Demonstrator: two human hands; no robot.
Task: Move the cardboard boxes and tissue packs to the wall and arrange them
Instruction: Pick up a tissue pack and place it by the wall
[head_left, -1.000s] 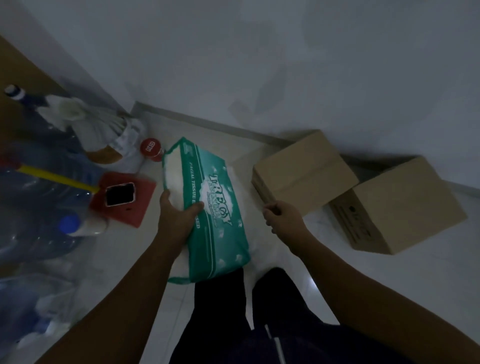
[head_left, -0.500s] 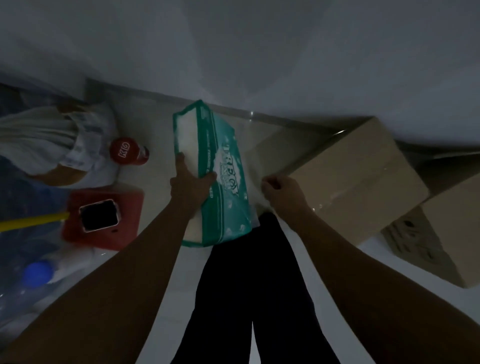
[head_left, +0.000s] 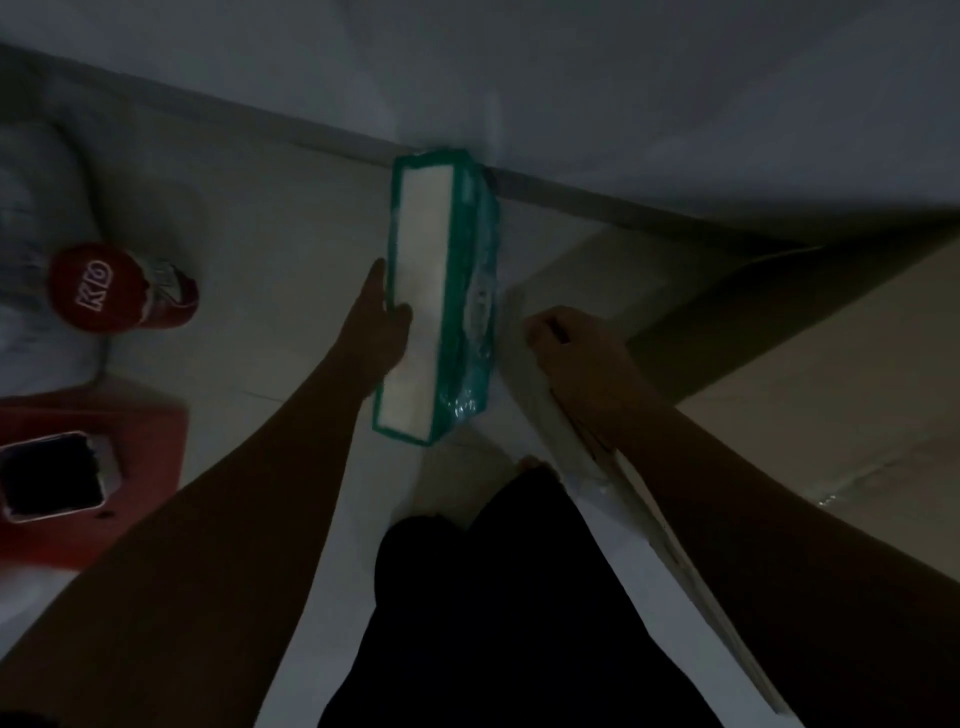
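A green tissue pack (head_left: 441, 296) stands on its long edge on the pale floor, white side up, its far end against the baseboard of the wall (head_left: 571, 78). My left hand (head_left: 376, 325) grips the pack's left side, thumb on the white top. A cardboard box (head_left: 810, 395) lies to the right, close to the wall. My right hand (head_left: 576, 353) is curled at the box's near left corner, a little apart from the pack. The box's right part runs out of view.
A red-capped bottle (head_left: 119, 293) lies at the left beside a white bag (head_left: 31, 208). A phone (head_left: 52, 475) rests on a flat red item (head_left: 140, 447) at lower left. My legs in dark trousers (head_left: 493, 597) fill the bottom middle.
My left hand has carried the tissue pack forward to the wall and turned it onto its edge. My right hand stayed at the box corner. The view has dropped closer to the floor.
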